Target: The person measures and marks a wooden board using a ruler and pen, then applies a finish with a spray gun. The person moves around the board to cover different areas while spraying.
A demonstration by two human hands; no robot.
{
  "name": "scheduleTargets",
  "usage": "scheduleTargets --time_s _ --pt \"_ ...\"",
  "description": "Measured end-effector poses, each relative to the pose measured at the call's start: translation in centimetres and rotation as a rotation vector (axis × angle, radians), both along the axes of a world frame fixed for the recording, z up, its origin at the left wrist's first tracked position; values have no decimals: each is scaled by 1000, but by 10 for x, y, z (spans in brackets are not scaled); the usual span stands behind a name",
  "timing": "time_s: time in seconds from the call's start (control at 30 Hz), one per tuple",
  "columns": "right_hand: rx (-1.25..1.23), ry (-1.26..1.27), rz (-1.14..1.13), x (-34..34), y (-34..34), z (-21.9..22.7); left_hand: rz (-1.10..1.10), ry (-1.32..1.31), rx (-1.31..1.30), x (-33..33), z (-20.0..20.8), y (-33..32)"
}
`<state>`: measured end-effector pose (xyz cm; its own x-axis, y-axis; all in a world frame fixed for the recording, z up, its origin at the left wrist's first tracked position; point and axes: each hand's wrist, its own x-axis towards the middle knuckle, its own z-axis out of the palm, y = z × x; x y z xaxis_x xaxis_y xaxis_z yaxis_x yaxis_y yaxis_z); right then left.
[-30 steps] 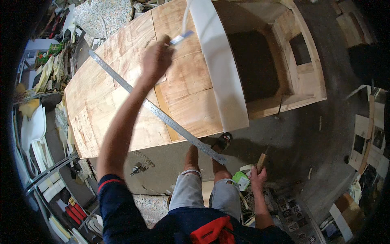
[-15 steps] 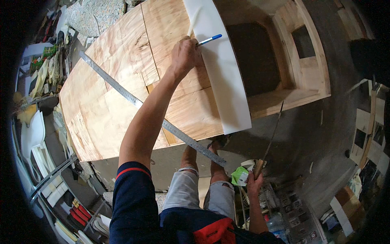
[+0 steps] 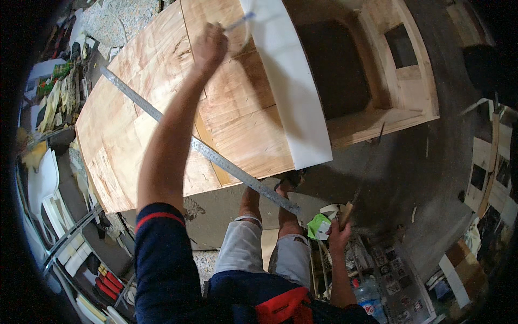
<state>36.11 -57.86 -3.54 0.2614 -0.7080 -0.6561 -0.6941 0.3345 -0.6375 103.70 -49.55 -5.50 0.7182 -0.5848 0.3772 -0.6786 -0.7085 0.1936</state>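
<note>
Wooden frame, large, in front of the person; top of pale boards, brown-grained, seams showing; right end open, dark inside; white sheet, smooth, laid across the boards beside the opening; metal ruler, long, silver-grey, slanting over the boards, lower end past the near edge; pen, slim, blue, blurred, above the boards, left hand closed round it; long-bladed tool, wooden handle, thin dark blade, right hand clasped on the handle.
</note>
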Motion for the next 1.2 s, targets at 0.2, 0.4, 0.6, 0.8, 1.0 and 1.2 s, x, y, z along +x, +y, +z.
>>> scheduleTargets --time_s 0.2,0.4,0.6,0.8,1.0,1.2 --pt "-178 99 209 48 -15 28 396 -53 216 44 101 174" --pt "-372 -100 651 170 6 75 735 32 670 -286 154 502" --pt "-316 -106 900 215 72 52 1857 1159 947 -793 248 581" --pt "-464 -54 983 209 103 29 2009 1299 612 -922 192 492" --pt "-652 -196 870 223 94 41 1738 1260 201 -913 68 492" --pt "-571 -281 881 217 235 153 1728 1420 -138 -922 33 537"
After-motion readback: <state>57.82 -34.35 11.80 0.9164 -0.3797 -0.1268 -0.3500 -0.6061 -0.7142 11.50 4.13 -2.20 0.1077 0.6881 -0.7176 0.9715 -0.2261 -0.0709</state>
